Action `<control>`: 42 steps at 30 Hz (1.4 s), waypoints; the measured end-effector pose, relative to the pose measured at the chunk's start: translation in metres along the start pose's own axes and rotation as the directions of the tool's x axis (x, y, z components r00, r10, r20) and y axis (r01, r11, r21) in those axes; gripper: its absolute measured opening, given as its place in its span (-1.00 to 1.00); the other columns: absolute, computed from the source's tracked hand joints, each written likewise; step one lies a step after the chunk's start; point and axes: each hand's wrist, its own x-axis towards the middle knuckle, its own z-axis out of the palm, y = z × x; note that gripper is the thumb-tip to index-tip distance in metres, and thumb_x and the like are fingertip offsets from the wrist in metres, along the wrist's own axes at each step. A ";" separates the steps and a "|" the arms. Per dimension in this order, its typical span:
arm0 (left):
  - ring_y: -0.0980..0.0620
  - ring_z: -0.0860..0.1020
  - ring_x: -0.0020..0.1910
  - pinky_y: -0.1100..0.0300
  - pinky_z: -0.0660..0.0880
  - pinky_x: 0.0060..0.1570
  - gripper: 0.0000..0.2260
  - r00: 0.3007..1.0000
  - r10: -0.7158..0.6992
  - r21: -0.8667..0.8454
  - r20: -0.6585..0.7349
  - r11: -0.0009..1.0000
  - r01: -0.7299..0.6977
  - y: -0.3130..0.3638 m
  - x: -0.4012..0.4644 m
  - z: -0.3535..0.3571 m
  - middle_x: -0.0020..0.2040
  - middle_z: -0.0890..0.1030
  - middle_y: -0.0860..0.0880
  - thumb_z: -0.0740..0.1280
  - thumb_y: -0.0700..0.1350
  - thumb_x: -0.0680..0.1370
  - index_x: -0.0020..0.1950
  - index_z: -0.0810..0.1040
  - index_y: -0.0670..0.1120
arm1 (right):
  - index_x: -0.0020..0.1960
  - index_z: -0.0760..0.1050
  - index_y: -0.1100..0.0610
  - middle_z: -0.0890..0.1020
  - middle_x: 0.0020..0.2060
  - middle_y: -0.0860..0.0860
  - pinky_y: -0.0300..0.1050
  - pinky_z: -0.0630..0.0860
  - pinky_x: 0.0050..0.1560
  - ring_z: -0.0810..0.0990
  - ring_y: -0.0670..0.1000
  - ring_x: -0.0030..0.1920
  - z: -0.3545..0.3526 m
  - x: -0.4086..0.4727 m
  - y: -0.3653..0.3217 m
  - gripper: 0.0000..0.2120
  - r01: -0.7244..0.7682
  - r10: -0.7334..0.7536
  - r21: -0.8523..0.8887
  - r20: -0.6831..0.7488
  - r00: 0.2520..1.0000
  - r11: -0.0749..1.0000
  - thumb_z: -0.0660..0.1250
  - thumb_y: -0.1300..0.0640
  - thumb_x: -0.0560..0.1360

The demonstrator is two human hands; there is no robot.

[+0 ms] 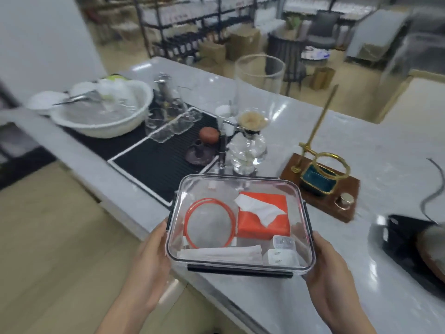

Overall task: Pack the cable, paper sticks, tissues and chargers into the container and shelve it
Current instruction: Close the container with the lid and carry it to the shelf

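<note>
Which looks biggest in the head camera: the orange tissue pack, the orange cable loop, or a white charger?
1. and 2. Orange tissue pack and orange cable loop: about alike, so no ranking.
3. White charger: clearly smallest.

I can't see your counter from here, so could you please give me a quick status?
Left hand and right hand gripping container sides. Lid on; cable, tissues, paper sticks, chargers inside. Not shelved yet.

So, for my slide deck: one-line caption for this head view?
Both hands, left and right, hold the lidded clear container holding orange cable, tissues, paper sticks and chargers.
</note>
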 end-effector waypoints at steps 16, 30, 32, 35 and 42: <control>0.08 0.68 0.01 0.21 0.55 -0.04 -0.72 0.775 0.287 0.313 -0.563 0.942 -0.122 0.027 -0.125 -0.155 0.02 0.73 -0.02 0.16 -0.04 0.69 0.14 0.67 0.01 | 0.10 0.68 0.12 0.71 0.06 0.15 0.21 0.51 0.18 0.66 0.17 0.14 0.189 -0.019 0.056 -0.69 -0.005 0.208 -0.319 0.606 0.767 0.948 0.22 0.01 0.58; 0.05 0.65 0.16 -0.03 0.52 0.18 -0.73 0.581 0.308 0.130 -0.753 0.936 -0.328 0.106 -0.160 -0.347 0.12 0.71 -0.04 0.21 -0.04 0.66 0.14 0.69 -0.06 | 0.07 0.65 0.14 0.63 0.15 0.28 0.40 0.45 0.25 0.61 0.32 0.16 0.423 -0.080 0.151 -0.65 0.161 0.217 -0.377 0.777 0.591 0.912 0.36 -0.07 0.43; -0.03 0.64 0.17 -0.06 0.50 0.21 -0.69 0.554 0.280 0.094 -0.784 0.936 -0.340 0.115 -0.165 -0.388 0.12 0.71 -0.09 0.17 -0.02 0.67 0.13 0.69 -0.10 | 0.09 0.66 0.17 0.69 0.06 0.23 0.38 0.48 0.21 0.65 0.28 0.11 0.464 -0.091 0.171 -0.61 0.202 0.222 -0.392 0.798 0.561 0.897 0.34 -0.07 0.42; -0.05 0.65 0.16 -0.04 0.51 0.18 -0.66 0.547 0.253 0.079 -0.798 0.944 -0.321 0.123 -0.163 -0.409 0.12 0.71 -0.10 0.17 0.04 0.66 0.14 0.69 -0.08 | 0.05 0.64 0.29 0.67 -0.02 0.34 0.47 0.42 0.22 0.62 0.37 0.07 0.486 -0.094 0.181 -0.61 0.137 0.284 -0.432 0.767 0.575 0.891 0.22 -0.01 0.59; 0.03 0.68 0.10 0.00 0.51 0.11 -0.70 0.453 0.242 0.072 -0.858 0.930 -0.361 0.160 -0.134 -0.494 0.08 0.73 -0.04 0.20 0.03 0.65 0.07 0.73 0.01 | 0.08 0.68 0.15 0.73 0.01 0.16 0.33 0.47 0.26 0.67 0.22 0.10 0.596 -0.093 0.225 -0.66 0.146 0.303 -0.428 0.805 0.511 0.892 0.27 -0.04 0.51</control>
